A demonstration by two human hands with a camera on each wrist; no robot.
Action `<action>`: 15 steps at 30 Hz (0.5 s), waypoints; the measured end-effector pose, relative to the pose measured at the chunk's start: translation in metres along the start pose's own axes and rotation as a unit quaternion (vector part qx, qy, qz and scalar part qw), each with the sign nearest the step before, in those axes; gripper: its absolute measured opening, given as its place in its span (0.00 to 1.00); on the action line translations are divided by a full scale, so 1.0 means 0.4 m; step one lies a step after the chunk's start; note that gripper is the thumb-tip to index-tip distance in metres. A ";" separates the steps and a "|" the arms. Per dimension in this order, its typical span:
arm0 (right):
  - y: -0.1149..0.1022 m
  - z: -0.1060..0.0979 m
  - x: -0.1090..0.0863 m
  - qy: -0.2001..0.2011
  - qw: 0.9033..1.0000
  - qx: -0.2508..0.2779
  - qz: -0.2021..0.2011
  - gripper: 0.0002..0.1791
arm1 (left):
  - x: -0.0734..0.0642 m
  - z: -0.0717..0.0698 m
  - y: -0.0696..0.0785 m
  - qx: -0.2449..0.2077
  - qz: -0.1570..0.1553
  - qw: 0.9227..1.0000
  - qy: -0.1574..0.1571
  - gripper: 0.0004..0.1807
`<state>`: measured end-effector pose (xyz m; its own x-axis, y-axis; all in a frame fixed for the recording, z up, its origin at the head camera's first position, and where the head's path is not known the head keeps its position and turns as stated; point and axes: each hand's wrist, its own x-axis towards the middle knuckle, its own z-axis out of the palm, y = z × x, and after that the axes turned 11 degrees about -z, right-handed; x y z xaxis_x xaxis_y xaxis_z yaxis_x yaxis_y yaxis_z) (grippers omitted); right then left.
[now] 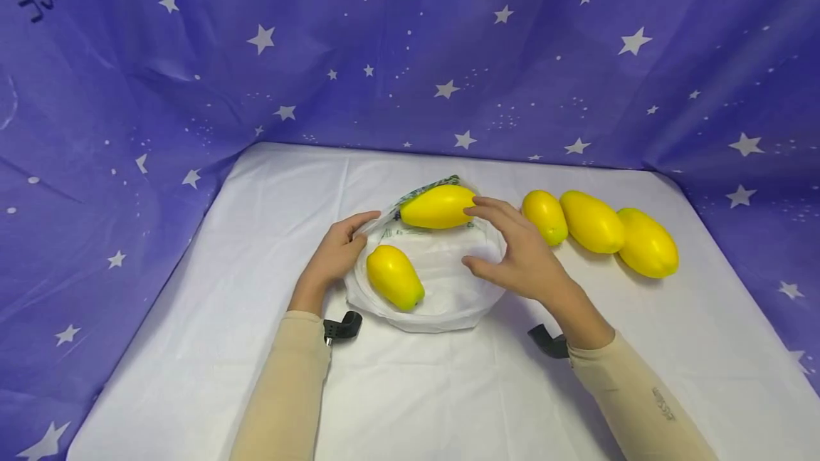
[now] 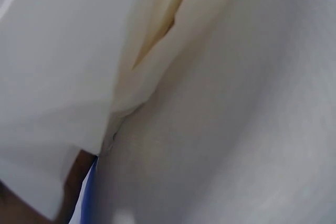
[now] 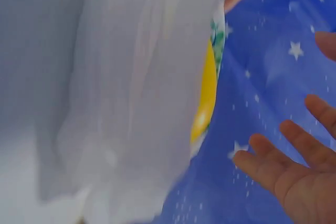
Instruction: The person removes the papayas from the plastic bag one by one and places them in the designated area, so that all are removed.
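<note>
A white plastic bag (image 1: 442,269) with a green print inside lies with its mouth spread wide. Its left rim is pinched by my left hand (image 1: 338,251); in the left wrist view the white plastic covers most of that hand. Two smooth yellow mango-like fruits are in the bag: one with a green end (image 1: 395,277) at the near left, another (image 1: 438,206) at the far side. My right hand (image 1: 522,251) hangs over the bag's right side, fingers apart, fingertips right at the far fruit's right end. The right wrist view shows its fingers (image 3: 262,169) spread, holding nothing.
To the right, three more yellow fruits lie in a row on the white cloth: a small one (image 1: 545,217), a longer one (image 1: 592,222) and one at the end (image 1: 648,242). A purple star-patterned curtain (image 1: 410,55) stands behind the table (image 1: 435,404).
</note>
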<state>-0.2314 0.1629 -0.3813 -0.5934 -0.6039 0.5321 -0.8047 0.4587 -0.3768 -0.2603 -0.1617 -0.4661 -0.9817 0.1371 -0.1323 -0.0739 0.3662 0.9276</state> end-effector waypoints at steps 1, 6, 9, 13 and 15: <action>-0.005 0.010 0.005 -0.004 1.000 0.007 -0.007 0.37 | 0.000 0.001 0.001 -0.002 -0.002 1.000 -0.001 0.25; -0.034 0.061 0.029 -0.039 0.998 0.040 -0.021 0.36 | -0.017 0.000 0.033 -0.006 -0.006 1.000 -0.004 0.25; -0.052 0.091 0.041 -0.066 0.996 0.053 -0.031 0.36 | -0.038 -0.003 0.065 0.000 -0.006 1.000 -0.006 0.25; -0.074 0.135 0.049 -0.099 0.992 0.066 -0.039 0.37 | -0.054 -0.007 0.090 0.007 -0.002 1.000 -0.012 0.25; -0.082 0.159 0.050 -0.117 0.990 0.068 -0.038 0.37 | -0.058 -0.008 0.096 0.009 -0.001 1.000 -0.013 0.25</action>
<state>-0.2180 0.0944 -0.4064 -0.5062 -0.7751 0.3781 -0.8321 0.3238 -0.4503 -0.2409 -0.1536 -0.4264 -0.9765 0.1607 -0.1436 -0.0724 0.3827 0.9210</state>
